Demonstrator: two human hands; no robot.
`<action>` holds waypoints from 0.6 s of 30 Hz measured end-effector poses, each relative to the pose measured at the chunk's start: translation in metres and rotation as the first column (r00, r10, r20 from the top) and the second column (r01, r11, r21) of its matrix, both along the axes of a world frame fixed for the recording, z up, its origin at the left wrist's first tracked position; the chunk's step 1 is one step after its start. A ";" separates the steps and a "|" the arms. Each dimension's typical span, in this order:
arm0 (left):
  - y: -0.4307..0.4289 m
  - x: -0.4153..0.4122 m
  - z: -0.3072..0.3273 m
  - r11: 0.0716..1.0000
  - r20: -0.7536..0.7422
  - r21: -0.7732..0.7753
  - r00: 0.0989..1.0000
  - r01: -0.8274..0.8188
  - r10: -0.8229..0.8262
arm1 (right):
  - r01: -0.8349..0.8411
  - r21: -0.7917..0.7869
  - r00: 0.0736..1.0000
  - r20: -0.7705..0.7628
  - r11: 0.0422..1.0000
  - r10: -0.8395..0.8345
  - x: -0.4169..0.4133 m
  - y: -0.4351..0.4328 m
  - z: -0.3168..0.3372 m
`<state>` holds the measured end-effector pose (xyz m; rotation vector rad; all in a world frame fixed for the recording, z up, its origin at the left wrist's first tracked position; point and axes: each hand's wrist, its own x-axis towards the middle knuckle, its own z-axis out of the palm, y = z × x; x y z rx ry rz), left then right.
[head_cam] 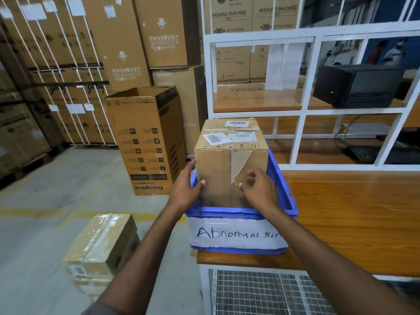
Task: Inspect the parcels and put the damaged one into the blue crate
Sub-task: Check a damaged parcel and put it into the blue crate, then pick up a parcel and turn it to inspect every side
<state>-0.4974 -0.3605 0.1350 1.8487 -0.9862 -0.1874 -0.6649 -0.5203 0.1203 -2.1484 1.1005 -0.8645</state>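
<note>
The blue crate [241,228] sits on the wooden table [352,212], and a cardboard parcel [229,164] with torn tape stands upright inside it. My left hand [187,189] grips its left edge; my right hand [256,189] presses curled fingers against its front.

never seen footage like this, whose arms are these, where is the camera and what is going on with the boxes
There is one picture, from a camera worn on a person's head, looking forward and down, so the arms are the wearer's own. Both bare hands rest on a tall brown cardboard parcel with torn tape down its front: the left hand at its left edge, the right hand on its front. The parcel stands upright in a blue plastic crate with a handwritten white label, on a wooden table. A second similar parcel stands behind it. Another taped box sits on the floor.
</note>
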 end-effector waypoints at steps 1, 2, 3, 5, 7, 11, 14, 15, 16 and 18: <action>0.005 0.001 -0.001 1.000 -0.010 -0.025 1.000 -0.019 0.018 | -0.008 -0.007 0.999 0.049 1.000 0.008 0.003 0.007 0.002; 0.012 0.004 -0.001 0.998 -0.020 -0.050 0.999 -0.045 0.044 | -0.025 -0.015 0.994 0.102 1.000 0.026 0.006 0.017 0.004; 0.019 0.007 -0.002 0.994 -0.029 -0.078 0.997 -0.072 0.070 | -0.053 -0.023 0.987 0.149 0.998 0.056 0.012 0.028 0.007; 0.037 0.016 -0.006 0.982 -0.050 -0.141 0.992 -0.123 0.117 | -0.137 -0.036 0.970 0.197 0.990 0.141 0.026 0.055 0.012; 0.059 0.031 -0.011 0.966 -0.060 -0.198 0.986 -0.165 0.156 | -0.229 -0.029 0.948 0.221 0.973 0.229 0.045 0.085 0.016; 0.116 0.074 -0.030 0.953 -0.034 -0.198 0.974 -0.228 0.226 | -0.336 -0.003 0.900 0.294 0.942 0.322 0.098 0.147 0.012; 0.167 0.122 -0.045 0.948 -0.037 -0.161 0.962 -0.274 0.271 | -0.380 0.029 0.877 0.330 0.924 0.350 0.148 0.196 0.001; 0.182 0.136 -0.049 0.943 -0.048 -0.151 0.955 -0.295 0.291 | -0.398 0.047 0.870 0.336 0.916 0.361 0.163 0.208 -0.005; 0.201 0.154 -0.054 0.936 -0.062 -0.144 0.947 -0.322 0.317 | -0.418 0.066 0.866 0.332 0.906 0.375 0.182 0.222 -0.012; 0.236 0.188 -0.060 0.914 -0.086 -0.135 0.924 -0.382 0.373 | -0.451 0.105 0.861 0.314 0.886 0.401 0.220 0.246 -0.025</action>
